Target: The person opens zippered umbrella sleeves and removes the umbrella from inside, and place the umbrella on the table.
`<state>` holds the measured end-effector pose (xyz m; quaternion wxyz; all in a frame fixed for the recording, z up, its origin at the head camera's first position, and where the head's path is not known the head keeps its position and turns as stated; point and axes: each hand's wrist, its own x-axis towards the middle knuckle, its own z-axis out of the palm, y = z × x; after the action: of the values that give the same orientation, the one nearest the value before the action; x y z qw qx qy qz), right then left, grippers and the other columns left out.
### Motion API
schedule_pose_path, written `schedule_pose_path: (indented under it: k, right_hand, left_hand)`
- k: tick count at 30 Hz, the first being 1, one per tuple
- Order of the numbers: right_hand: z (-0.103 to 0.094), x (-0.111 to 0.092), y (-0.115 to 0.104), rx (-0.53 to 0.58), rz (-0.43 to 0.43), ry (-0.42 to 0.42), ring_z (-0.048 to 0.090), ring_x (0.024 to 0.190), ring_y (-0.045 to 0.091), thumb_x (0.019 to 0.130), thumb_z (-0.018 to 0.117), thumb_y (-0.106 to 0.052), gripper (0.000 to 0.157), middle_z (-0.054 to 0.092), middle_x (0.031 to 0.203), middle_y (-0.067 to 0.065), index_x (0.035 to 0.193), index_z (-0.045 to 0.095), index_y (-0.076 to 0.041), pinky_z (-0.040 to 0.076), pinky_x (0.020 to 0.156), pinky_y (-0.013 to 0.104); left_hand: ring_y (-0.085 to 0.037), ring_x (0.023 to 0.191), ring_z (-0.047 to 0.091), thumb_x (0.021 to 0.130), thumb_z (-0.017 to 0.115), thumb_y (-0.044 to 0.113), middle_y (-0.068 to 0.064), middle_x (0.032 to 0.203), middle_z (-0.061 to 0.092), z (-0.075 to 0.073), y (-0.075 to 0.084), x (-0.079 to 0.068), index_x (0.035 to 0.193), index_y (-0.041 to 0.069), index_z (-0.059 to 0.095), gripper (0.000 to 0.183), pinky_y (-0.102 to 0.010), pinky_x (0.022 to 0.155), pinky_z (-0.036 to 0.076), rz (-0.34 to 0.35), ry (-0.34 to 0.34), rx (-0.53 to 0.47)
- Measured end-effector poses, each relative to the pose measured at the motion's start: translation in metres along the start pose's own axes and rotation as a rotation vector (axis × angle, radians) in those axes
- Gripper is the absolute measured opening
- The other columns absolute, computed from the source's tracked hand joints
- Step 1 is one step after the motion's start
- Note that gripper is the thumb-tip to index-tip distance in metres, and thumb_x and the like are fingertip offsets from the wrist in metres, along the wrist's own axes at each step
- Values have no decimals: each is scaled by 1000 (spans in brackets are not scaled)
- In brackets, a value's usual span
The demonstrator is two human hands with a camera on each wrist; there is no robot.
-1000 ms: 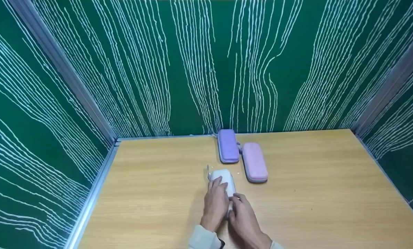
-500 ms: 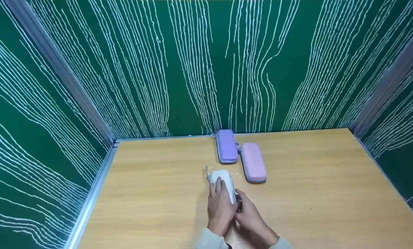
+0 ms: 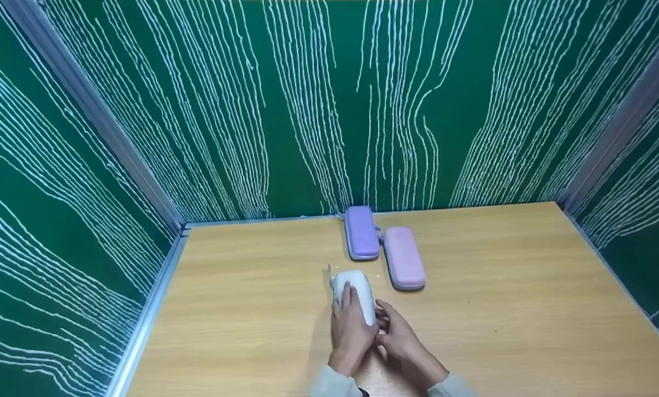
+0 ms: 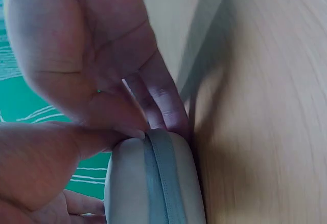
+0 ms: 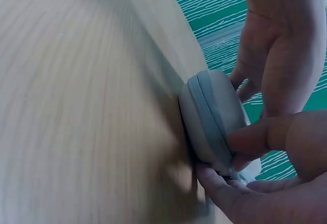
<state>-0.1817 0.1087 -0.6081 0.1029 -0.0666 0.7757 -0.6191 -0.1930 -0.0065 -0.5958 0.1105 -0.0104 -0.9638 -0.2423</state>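
Observation:
A white hard-shell zippered case [image 3: 354, 279] stands on the table near the front, a small strap [image 3: 330, 273] at its far left corner. My left hand [image 3: 350, 333] grips it from above, fingers along the top and thumb on the near right side. At the right side, my right hand [image 3: 400, 335] has curled fingers against the case. In the right wrist view its thumb [image 5: 250, 138] touches the grey zipper seam [image 5: 204, 104] and a finger lies under the edge. Whether a zipper pull sits between them is hidden. The seam looks closed in both wrist views.
Behind the white case, a purple case [image 3: 362, 232] lies near the back wall, with a pink case [image 3: 405, 257] just right of it. Green panels [image 3: 301, 187] with white wavy lines enclose the wooden table [image 3: 241, 286] at the back and sides.
Over the second, the right hand has shifted slightly right along the case's side, and the left hand has turned so its thumb reaches that side. The other cases stay put.

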Motion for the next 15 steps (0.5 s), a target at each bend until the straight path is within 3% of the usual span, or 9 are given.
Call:
schedule_pose_path:
  k: [8,13,15]
  right_hand:
    - [1,2,-2,44,73,38,49,115,42,75,49,11,65,42,129,33,137,27,14,48,88,39]
    - [3,4,0,105,118,69,48,115,40,84,45,5,55,42,131,32,137,29,13,47,88,39]
    - [3,4,1,121,129,78,51,112,37,88,44,3,51,43,131,31,136,30,12,50,81,37]
  left_hand:
    - [-37,122,40,58,84,24,-17,142,37,-7,-4,1,133,-5,44,90,-44,98,38,-17,-46,-151]
    - [-35,122,41,56,84,21,-19,141,37,-12,-8,3,132,-6,45,89,-43,98,38,-19,-52,-268]
    - [-37,121,42,55,85,20,-21,141,36,-14,-11,3,131,-6,45,89,-44,98,38,-34,-49,-322]
